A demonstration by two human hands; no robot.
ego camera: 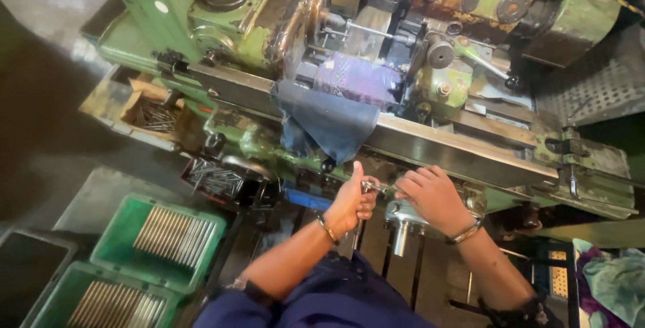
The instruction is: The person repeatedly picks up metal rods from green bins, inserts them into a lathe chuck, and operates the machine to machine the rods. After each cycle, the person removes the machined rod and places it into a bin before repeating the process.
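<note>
A small metal wrench (373, 186) sits at lower centre of the frame, just under the long steel rail (457, 150) of a green lathe-like machine (222, 39). The left hand (353, 200) is curled shut around the wrench handle, thumb pointing up toward the rail. The right hand (433, 197) lies just beside it, fingers bent and pressed down over the wrench's far end and over a grey metal fitting (403, 224) with a short cylindrical stub hanging below; whether it grips or only steadies is hard to tell. Both wrists wear thin bangles, and dark blue sleeves (322, 301) fill the bottom centre.

Directly above the hands, a dark blue cloth (329, 123) drapes over the rail, with a purple patterned cloth (356, 79) bunched behind it, covering part of the machine's middle. A black knob (328, 165) pokes out just left of the left thumb.

At middle left, an open tray (151, 113) and a darker bin (215, 180) hold loose thin metal rods. At lower left, two green plastic crates (158, 237) carry rows of neatly laid metal bars, beside a dark grey container (27, 267). At lower right lies a heap of teal and purple rags (611, 281).
</note>
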